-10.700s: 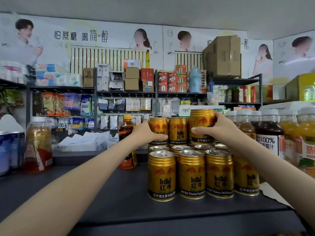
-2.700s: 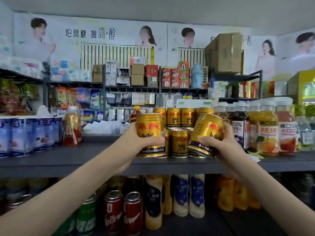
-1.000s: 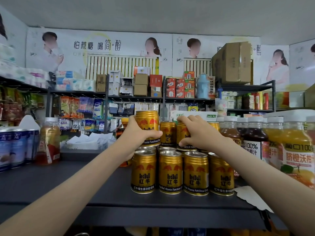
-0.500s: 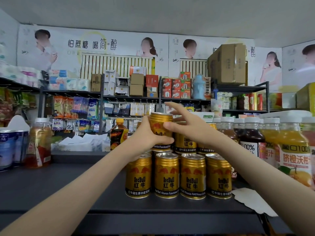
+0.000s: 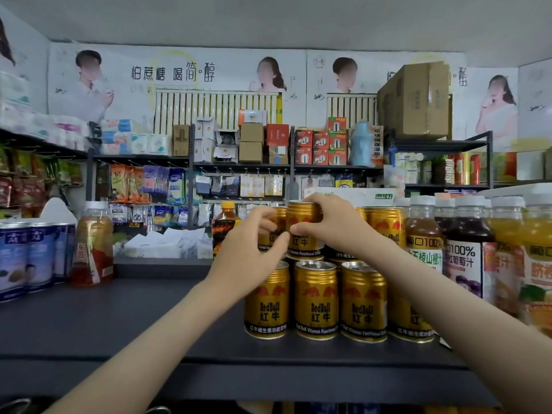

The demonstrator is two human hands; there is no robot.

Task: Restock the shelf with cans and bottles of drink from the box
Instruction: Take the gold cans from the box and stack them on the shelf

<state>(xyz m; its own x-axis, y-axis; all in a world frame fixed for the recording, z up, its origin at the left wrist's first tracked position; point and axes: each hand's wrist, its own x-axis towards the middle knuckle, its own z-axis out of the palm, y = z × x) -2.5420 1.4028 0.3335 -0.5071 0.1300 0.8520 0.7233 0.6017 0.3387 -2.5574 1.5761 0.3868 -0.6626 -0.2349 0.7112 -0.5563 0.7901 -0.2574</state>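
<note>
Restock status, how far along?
Done: four Red Bull cans front the shelf, more stacked behind. In hand: right grip holds a top-tier can; left grip beside it, hold unclear. Left: release that can; box out of view, remaining stock unknown.

1. The dark shelf (image 5: 134,318) lies bare from the tea bottle (image 5: 92,243) to the front row of gold cans (image 5: 316,300), leaving a wide way in.
2. Blue cans (image 5: 27,258) close the far left end.
3. Juice bottles (image 5: 466,249) stand tight against the gold cans on the right, with no gap.
4. A second tier of cans (image 5: 385,225) tops the stack, with open air above it.
5. The right hand (image 5: 334,231) grips the upper can (image 5: 303,216), and the left hand (image 5: 248,255) crowds just beside it.
</note>
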